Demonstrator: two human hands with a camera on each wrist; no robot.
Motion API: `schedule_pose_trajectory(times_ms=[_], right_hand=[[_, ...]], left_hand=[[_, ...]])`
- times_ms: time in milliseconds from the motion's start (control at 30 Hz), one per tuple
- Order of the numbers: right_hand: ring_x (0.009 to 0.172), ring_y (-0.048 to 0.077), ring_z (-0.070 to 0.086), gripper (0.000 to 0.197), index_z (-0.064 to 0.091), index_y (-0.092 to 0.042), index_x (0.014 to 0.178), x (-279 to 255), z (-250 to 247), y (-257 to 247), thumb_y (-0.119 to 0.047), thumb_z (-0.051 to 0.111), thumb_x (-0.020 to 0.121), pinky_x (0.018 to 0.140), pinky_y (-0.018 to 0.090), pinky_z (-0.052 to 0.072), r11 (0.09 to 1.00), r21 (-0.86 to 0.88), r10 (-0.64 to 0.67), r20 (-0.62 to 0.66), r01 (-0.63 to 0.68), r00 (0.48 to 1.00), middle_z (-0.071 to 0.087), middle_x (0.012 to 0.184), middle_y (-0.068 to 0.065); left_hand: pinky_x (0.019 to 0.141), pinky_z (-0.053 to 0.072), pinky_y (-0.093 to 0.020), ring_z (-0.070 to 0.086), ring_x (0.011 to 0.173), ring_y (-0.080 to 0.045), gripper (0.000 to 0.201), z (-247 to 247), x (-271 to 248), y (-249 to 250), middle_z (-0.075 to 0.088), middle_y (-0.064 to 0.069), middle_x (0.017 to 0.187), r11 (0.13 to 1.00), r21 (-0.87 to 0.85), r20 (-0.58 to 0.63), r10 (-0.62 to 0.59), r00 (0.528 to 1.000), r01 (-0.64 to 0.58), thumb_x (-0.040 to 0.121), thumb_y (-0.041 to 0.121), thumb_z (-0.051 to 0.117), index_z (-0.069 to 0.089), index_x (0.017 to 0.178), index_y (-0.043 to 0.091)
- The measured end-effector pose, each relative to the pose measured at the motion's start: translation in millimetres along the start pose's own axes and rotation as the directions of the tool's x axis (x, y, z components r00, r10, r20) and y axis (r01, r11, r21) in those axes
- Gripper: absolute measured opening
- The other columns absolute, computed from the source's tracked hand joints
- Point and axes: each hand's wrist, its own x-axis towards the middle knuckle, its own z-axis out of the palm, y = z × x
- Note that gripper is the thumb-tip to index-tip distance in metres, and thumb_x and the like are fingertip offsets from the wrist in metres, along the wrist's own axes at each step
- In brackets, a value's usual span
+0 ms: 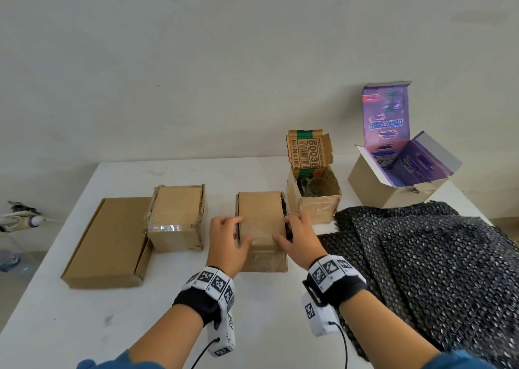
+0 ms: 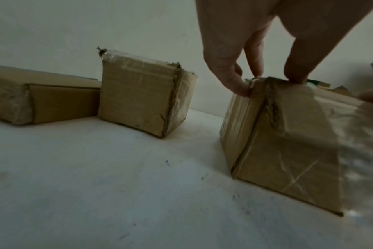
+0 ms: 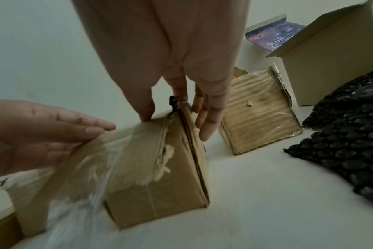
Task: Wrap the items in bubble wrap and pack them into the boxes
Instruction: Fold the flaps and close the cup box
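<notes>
A small cardboard box stands mid-table with its top flap down. My left hand grips its left top edge, fingers curled over the side and thumb on the flap. On the opposite edge my right hand holds it, thumb on top and fingers down the side. A bit of black bubble wrap sticks out along the right seam. What is inside the box is hidden. More black bubble wrap lies spread at the right.
A taped closed box and a flat carton sit to the left. Behind the held box stands an open box with a glass inside. An open purple-lined box is at the back right.
</notes>
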Motion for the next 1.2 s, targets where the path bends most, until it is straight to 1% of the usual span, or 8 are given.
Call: schedule_pose_trajectory(times_ms=[233, 400, 500, 633, 833, 1000, 1100, 1200], right_hand=[[0.112, 0.015, 0.048, 0.051, 0.044, -0.010, 0.134, -10.5, 9.4, 0.8, -0.030, 0.061, 0.090, 0.099, 0.022, 0.040, 0.996, 0.081, -0.018, -0.110, 0.027, 0.994, 0.038, 0.133, 0.005], [0.106, 0.013, 0.054, 0.063, 0.039, -0.017, 0.132, -10.8, 11.8, 2.0, -0.025, 0.074, 0.080, 0.093, 0.035, 0.050, 0.939, 0.340, 0.118, -0.171, -0.053, 0.978, 0.052, 0.121, -0.006], [0.094, 0.005, 0.056, 0.052, 0.048, -0.018, 0.121, -7.7, 8.2, -4.1, -0.025, 0.077, 0.077, 0.077, 0.021, 0.052, 0.896, 0.441, 0.137, -0.161, -0.053, 0.978, 0.055, 0.113, -0.007], [0.086, 0.001, 0.056, 0.049, 0.045, -0.021, 0.110, 4.6, -7.2, -15.9, -0.025, 0.079, 0.075, 0.059, 0.012, 0.047, 0.857, 0.512, 0.136, -0.107, -0.063, 0.985, 0.053, 0.104, -0.011], [0.079, 0.012, 0.055, 0.043, 0.046, -0.015, 0.095, 42.7, -13.0, -35.1, -0.035, 0.078, 0.075, 0.062, 0.016, 0.042, 0.889, 0.449, 0.201, -0.201, -0.092, 0.959, 0.055, 0.091, -0.004], [0.074, 0.010, 0.050, 0.036, 0.050, -0.015, 0.087, 67.2, -14.0, -42.3, -0.038, 0.074, 0.078, 0.059, 0.015, 0.036, 0.890, 0.443, 0.231, -0.229, -0.110, 0.946, 0.053, 0.082, -0.005], [0.078, 0.010, 0.054, 0.029, 0.053, -0.013, 0.092, 64.3, -18.7, -40.1, -0.033, 0.071, 0.082, 0.063, 0.014, 0.039, 0.829, 0.551, 0.254, -0.223, -0.093, 0.941, 0.058, 0.087, -0.003], [0.080, 0.013, 0.055, 0.022, 0.056, -0.017, 0.082, 43.1, -7.9, -31.7, -0.036, 0.067, 0.084, 0.067, 0.015, 0.042, 0.858, 0.497, 0.237, -0.162, -0.128, 0.958, 0.060, 0.090, 0.002]], left_hand=[[0.099, 0.025, -0.010, 0.035, 0.115, 0.002, 0.055, 0.7, -2.9, -7.8, 0.042, -0.001, 0.131, 0.999, -0.005, 0.088, 0.038, 0.995, -0.038, 0.089, 0.025, 0.062, 0.041, 0.139, 0.013], [0.103, 0.034, -0.019, 0.042, 0.113, -0.004, 0.053, -4.8, -1.4, -9.0, 0.046, 0.003, 0.126, 0.999, -0.019, 0.096, 0.038, 0.995, -0.037, 0.086, 0.027, 0.065, 0.047, 0.135, 0.018], [0.096, 0.047, -0.029, 0.053, 0.107, -0.008, 0.042, -14.1, 4.0, -5.8, 0.054, 0.009, 0.119, 0.997, -0.064, 0.057, 0.038, 0.998, -0.035, 0.084, 0.031, 0.068, 0.058, 0.123, 0.021], [0.084, 0.043, -0.012, 0.056, 0.103, -0.003, 0.037, -29.0, 25.6, 0.4, 0.061, 0.010, 0.121, 0.995, -0.091, 0.104, -0.037, 0.994, 0.047, 0.085, 0.035, 0.066, 0.064, 0.120, 0.023], [0.082, 0.041, -0.019, 0.056, 0.096, -0.006, 0.023, -32.7, 71.8, 6.3, 0.065, 0.009, 0.113, 0.992, -0.092, 0.088, -0.080, 0.993, 0.088, 0.091, 0.035, 0.058, 0.067, 0.110, 0.026], [0.084, 0.044, -0.023, 0.059, 0.100, -0.012, 0.019, -20.3, 95.6, 5.7, 0.067, 0.007, 0.105, 0.967, -0.201, 0.047, -0.152, 0.987, 0.158, 0.094, 0.031, 0.054, 0.068, 0.106, 0.025], [0.083, 0.042, -0.021, 0.058, 0.098, -0.009, 0.023, -17.1, 105.0, 7.1, 0.067, 0.006, 0.108, 0.959, -0.226, 0.016, -0.174, 0.985, 0.173, 0.094, 0.031, 0.053, 0.068, 0.109, 0.021], [0.082, 0.044, -0.022, 0.060, 0.098, -0.010, 0.027, -17.2, 113.5, 6.9, 0.068, 0.006, 0.107, 0.966, -0.188, 0.014, -0.175, 0.984, 0.175, 0.094, 0.034, 0.052, 0.069, 0.109, 0.020]])
